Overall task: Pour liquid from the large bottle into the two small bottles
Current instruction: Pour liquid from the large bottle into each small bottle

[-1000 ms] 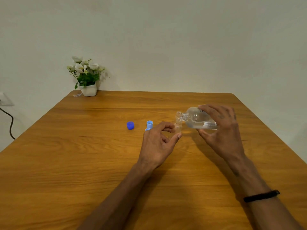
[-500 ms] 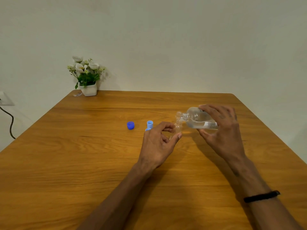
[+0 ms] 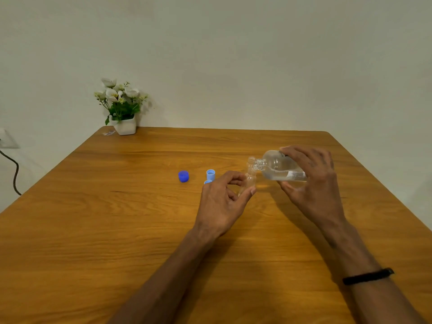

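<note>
My right hand (image 3: 313, 183) grips the large clear bottle (image 3: 275, 168), tipped nearly flat with its open neck pointing left and clear liquid lying along its lower side. Its mouth is right above a small clear bottle (image 3: 249, 182) that stands on the wooden table (image 3: 117, 230), held between the thumb and fingers of my left hand (image 3: 222, 204). A second small clear bottle (image 3: 251, 160) shows just behind the large bottle's neck, mostly hidden. Whether liquid is running is too faint to tell.
A dark blue cap (image 3: 183, 176) and a light blue cap (image 3: 210, 174) lie left of my left hand, with another light blue cap (image 3: 207, 182) half hidden by my fingers. A white pot of flowers (image 3: 121, 108) stands at the far left corner. A black band (image 3: 368, 275) circles my right wrist.
Almost nothing differs: both hands keep their hold and place, and the large bottle stays tipped over the small one.
</note>
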`<state>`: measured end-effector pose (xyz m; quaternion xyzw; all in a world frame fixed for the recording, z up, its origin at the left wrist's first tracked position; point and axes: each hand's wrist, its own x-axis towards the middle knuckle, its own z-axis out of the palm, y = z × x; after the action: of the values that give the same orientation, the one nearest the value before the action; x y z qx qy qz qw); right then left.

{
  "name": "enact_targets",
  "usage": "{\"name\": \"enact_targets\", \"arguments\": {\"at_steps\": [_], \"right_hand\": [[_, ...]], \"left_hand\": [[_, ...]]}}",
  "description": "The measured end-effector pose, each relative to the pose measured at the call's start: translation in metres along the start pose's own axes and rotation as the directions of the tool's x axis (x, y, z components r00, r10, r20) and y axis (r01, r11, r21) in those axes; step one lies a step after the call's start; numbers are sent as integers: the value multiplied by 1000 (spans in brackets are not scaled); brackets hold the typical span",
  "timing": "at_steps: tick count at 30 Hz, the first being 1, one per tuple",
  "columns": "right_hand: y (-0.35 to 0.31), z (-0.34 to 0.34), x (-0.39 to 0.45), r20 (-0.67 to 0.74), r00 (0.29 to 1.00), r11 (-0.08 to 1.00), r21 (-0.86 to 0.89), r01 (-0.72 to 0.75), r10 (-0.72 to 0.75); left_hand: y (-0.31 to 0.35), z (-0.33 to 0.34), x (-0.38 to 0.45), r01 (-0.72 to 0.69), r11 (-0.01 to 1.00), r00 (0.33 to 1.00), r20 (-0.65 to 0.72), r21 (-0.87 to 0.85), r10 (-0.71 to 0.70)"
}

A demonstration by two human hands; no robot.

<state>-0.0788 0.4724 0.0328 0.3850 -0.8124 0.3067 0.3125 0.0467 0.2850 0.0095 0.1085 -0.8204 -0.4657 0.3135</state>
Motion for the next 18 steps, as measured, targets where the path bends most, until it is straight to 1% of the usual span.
{"name": "enact_targets", "arguments": {"at_steps": [18], "right_hand": [[1,1,0,-4,1000,1000,-10,-1,1]], "left_hand": [[2,-1,-1,1,1000,1000,7,13,-1]]}}
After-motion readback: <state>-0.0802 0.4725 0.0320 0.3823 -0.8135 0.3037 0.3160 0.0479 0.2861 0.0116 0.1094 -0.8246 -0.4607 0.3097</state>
